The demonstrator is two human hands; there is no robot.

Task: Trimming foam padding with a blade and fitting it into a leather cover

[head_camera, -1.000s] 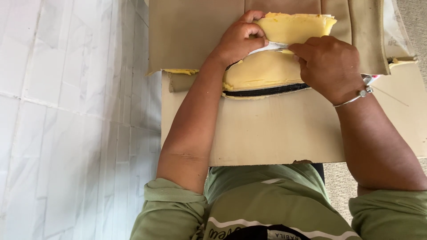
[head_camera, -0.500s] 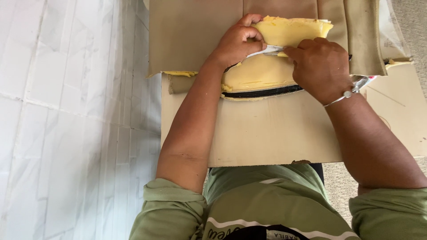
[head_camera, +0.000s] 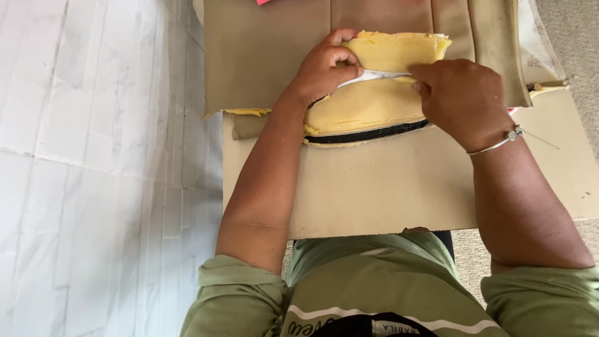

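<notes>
A tan upholstered cover (head_camera: 268, 56) backed with yellow foam (head_camera: 368, 106) lies on a flat cardboard sheet (head_camera: 374, 187) in front of me. My left hand (head_camera: 324, 68) pinches a folded-back flap of the yellow foam (head_camera: 399, 50) at its left end. My right hand (head_camera: 465, 100) presses down on the same flap's lower edge, fingers curled, next to a thin white strip (head_camera: 374, 76) that runs between the two hands. A black edge band (head_camera: 368, 134) shows along the foam's near side. A thin metal bracelet sits on my right wrist.
A white plastic sheet (head_camera: 93, 168) covers the floor on the left. Grey carpet (head_camera: 574, 43) shows at the right and under the cardboard's near edge. A clear plastic wrap (head_camera: 540, 43) lies at the cover's right side.
Both hands have stayed on the yellow flap. My right hand has slid slightly to the right along the white strip, and the flap lies a little flatter.
</notes>
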